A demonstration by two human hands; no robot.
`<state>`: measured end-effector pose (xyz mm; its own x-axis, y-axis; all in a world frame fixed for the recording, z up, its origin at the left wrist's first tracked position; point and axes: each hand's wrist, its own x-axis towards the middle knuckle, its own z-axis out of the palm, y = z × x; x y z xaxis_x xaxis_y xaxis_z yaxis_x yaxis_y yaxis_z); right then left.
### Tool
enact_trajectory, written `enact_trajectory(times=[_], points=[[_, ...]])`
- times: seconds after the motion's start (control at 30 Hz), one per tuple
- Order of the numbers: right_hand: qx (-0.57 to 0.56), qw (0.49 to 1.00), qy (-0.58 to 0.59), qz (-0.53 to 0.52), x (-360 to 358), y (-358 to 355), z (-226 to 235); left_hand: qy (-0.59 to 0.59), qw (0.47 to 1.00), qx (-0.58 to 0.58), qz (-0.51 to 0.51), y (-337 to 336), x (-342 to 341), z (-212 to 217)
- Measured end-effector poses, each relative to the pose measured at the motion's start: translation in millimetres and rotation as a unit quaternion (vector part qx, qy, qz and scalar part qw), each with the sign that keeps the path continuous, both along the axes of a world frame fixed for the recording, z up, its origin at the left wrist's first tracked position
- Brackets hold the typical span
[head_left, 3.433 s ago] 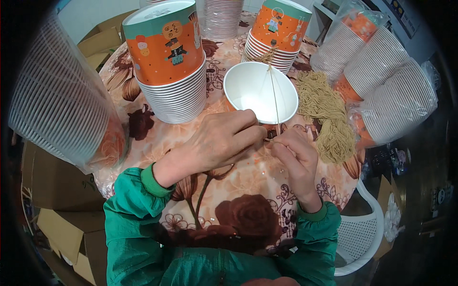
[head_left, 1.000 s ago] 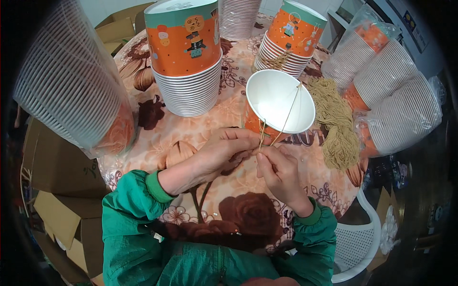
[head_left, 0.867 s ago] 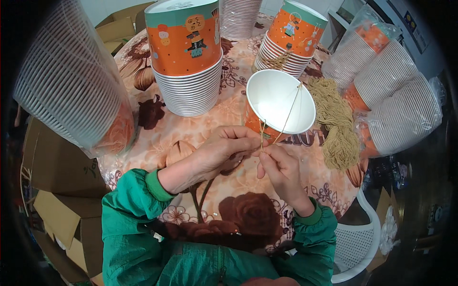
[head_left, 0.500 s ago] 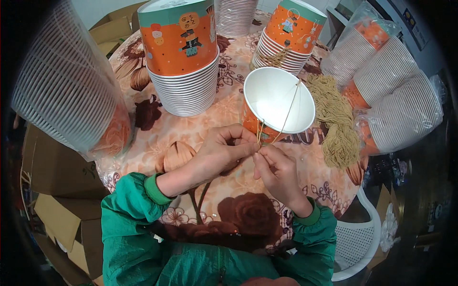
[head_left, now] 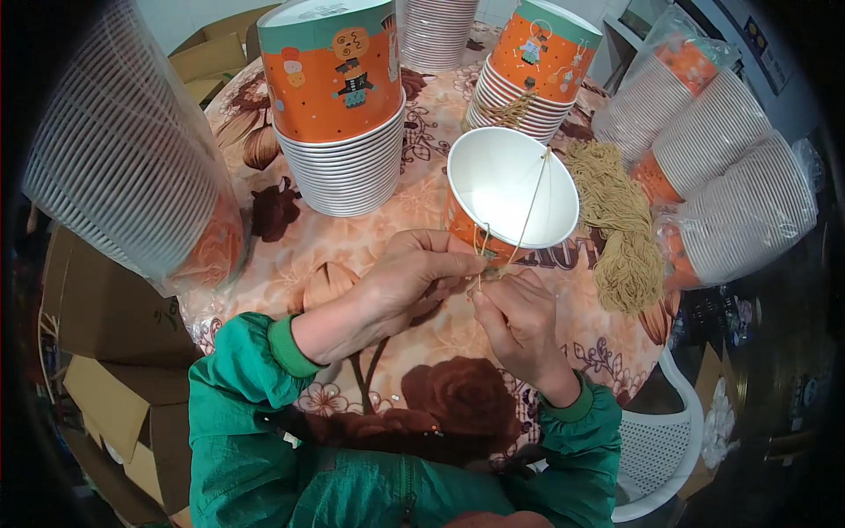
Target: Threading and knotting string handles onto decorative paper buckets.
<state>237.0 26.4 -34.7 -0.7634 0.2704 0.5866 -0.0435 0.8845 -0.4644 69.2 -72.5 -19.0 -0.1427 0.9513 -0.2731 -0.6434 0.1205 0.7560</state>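
An orange paper cup [head_left: 510, 189] with a white inside stands upright on the round table, close in front of me. A tan string [head_left: 532, 204] runs across its mouth from the far rim down to the near side. My left hand [head_left: 414, 277] and my right hand [head_left: 515, 312] meet just below the cup's near wall, both pinching the string's ends between fingertips. A bundle of tan strings [head_left: 619, 224] lies to the right of the cup.
Tall stacks of orange cups [head_left: 339, 97] [head_left: 532, 70] stand behind the single cup, on a floral tablecloth [head_left: 440, 387]. Bagged cup stacks lie at the left [head_left: 132, 167] and right [head_left: 731, 176]. Cardboard boxes [head_left: 97, 352] sit on the floor at left, a white plastic chair [head_left: 656, 449] at lower right.
The cup went from lying tilted toward me to standing upright and slightly nearer the right. Both hands stayed together at its near side, working the string.
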Motion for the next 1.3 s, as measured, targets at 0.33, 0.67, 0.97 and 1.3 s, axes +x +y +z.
enact_trajectory(times=[0.33, 0.67, 0.97, 1.3], points=[[0.058, 0.996, -0.045, 0.054, 4, -2, 5, 0.021, 1.0, 0.004, 0.019, 17, -25, -12], [-0.065, 0.994, -0.07, -0.058, 3, -13, 11, 0.074, 0.997, 0.0, 0.017, 14, -12, -12], [-0.399, 0.914, -0.037, -0.062, -5, -15, -6, 0.05, 0.998, -0.007, 0.028, 6, 3, -4], [-0.295, 0.952, -0.005, -0.082, -4, -3, -21, -0.023, 1.0, -0.017, 0.006, 8, 1, -8]])
